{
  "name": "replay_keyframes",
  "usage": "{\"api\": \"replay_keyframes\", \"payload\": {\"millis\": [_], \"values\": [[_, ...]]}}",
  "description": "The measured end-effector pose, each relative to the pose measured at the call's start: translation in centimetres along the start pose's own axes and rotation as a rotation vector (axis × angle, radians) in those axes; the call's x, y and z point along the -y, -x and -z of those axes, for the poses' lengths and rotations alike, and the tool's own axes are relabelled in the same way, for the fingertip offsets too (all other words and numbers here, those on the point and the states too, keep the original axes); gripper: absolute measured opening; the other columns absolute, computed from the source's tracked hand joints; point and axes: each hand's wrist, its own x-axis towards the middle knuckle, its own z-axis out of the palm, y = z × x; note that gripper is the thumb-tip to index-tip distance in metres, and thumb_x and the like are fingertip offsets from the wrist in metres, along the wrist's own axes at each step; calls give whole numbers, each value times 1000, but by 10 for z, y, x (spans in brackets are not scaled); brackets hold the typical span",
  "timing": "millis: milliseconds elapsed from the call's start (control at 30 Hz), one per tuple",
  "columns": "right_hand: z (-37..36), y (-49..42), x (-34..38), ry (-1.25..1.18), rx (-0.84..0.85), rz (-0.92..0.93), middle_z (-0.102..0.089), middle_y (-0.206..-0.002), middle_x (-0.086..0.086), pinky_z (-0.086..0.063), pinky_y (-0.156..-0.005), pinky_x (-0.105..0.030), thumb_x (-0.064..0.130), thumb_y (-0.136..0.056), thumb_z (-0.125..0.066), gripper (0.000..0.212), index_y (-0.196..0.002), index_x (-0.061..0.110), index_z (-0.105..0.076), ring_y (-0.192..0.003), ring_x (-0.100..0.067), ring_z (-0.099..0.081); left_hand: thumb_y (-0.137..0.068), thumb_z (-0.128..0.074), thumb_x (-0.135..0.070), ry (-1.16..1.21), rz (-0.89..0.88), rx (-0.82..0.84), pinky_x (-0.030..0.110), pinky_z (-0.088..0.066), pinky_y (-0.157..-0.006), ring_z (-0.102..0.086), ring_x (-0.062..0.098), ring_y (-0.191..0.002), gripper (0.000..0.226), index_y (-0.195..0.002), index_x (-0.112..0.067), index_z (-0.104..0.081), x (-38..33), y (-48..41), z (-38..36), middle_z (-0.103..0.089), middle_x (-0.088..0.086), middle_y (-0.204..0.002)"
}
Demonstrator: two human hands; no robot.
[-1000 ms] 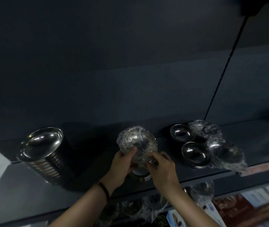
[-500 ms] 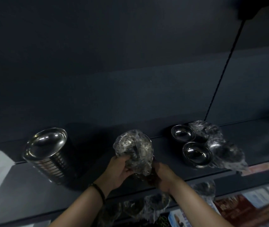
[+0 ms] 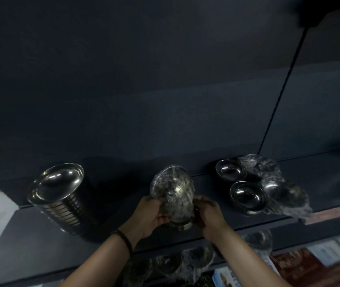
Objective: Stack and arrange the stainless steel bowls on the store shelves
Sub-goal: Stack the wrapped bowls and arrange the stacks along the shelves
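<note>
Here, both hands grip a plastic-wrapped steel bowl (image 3: 172, 195) tilted on edge above the dark shelf (image 3: 41, 241). The left hand (image 3: 149, 216) curls its fingers around the bowl's left side; the right hand (image 3: 208, 214) clasps the right side, fingers pressed into the wrap. A tall stack of bowls (image 3: 58, 195) stands well to the left. Two bare small bowls (image 3: 247, 195) sit to the right, beside more wrapped bowls (image 3: 278, 187).

Plastic-wrapped steel bowl (image 3: 173, 193) tilted on edge above dark shelf (image 3: 41, 251) (tall bowl stack (image 3: 58, 195) leftward, two bare bowls (image 3: 239, 183) right)
</note>
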Motion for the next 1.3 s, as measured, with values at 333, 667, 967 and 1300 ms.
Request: {"api": "replay_keyframes", "payload": {"millis": [333,667,967,1300], "values": [[20,-18,17,17,-85,180,-70,-80,-8,-54,-62,-30,0,-102,-50,27,-88,15,-68,-72,-22,-67,-101,-56,1,-24,-28,-58,44,-64,-83,-79,35,-102,29,-121,-11,-73,1,-13,0,-81,16,-107],[19,-31,-5,223,-110,194,-73,-83,-16,-60,-81,-48,13,-106,-55,31,-82,13,-73,-81,-28,-68,-98,-59,-10,-300,-175,-48,24,-55,-67,-74,14,-84,21,-110,-13,-76,1,-15,-45,-79,12,-105],[22,-27,-2,329,-73,223,-74,-84,-11,-60,-75,-48,21,-99,-55,21,-85,17,-69,-80,-29,-68,-95,-77,-33,-487,-357,52,26,-62,-83,-77,6,-99,20,-115,-31,-76,5,-20,-28,-81,-7,-109],[21,-35,11,454,-113,321,-74,-74,-2,-56,-68,-39,16,-89,-76,13,-77,20,-72,-72,-20,-69,-84,-83,-27,-709,-500,-105,34,-64,-88,-75,1,-92,20,-101,-31,-73,12,-37,-21,-79,-12,-97]]}}
